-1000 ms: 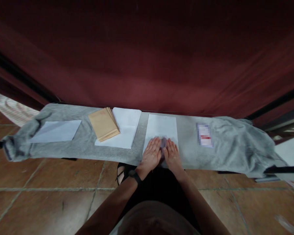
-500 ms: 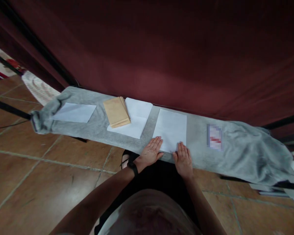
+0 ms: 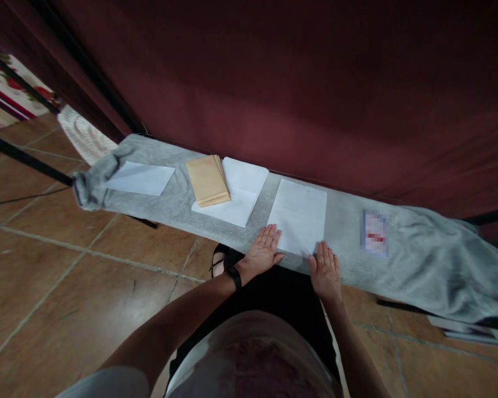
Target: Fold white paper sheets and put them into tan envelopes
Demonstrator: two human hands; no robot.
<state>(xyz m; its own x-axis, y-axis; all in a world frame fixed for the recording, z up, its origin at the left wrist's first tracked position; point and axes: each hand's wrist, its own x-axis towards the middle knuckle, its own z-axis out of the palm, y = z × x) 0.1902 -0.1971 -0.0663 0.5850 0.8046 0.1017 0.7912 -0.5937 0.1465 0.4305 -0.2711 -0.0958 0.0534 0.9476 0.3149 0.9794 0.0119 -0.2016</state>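
A white sheet of paper (image 3: 297,215) lies on the grey cloth in front of me. My left hand (image 3: 262,251) rests flat at its lower left corner, fingers stretched out, with a black band on the wrist. At the lower right corner my right hand (image 3: 326,269) lies palm down with its fingers extended. Neither hand grips anything. To the left, brown envelopes (image 3: 208,179) are stacked partly over white paper (image 3: 249,190). Another white sheet (image 3: 141,178) lies farther left.
The long narrow bench is covered by a grey cloth (image 3: 249,235), bunched at both ends. A blurred, pixelated item (image 3: 375,233) lies on its right part. A dark red curtain (image 3: 274,110) hangs behind, and black metal bars (image 3: 27,158) stand at the left.
The whole view has shifted, so the bench and papers appear farther right. Both hands remain flat near the sheet's lower corners, slightly farther apart.
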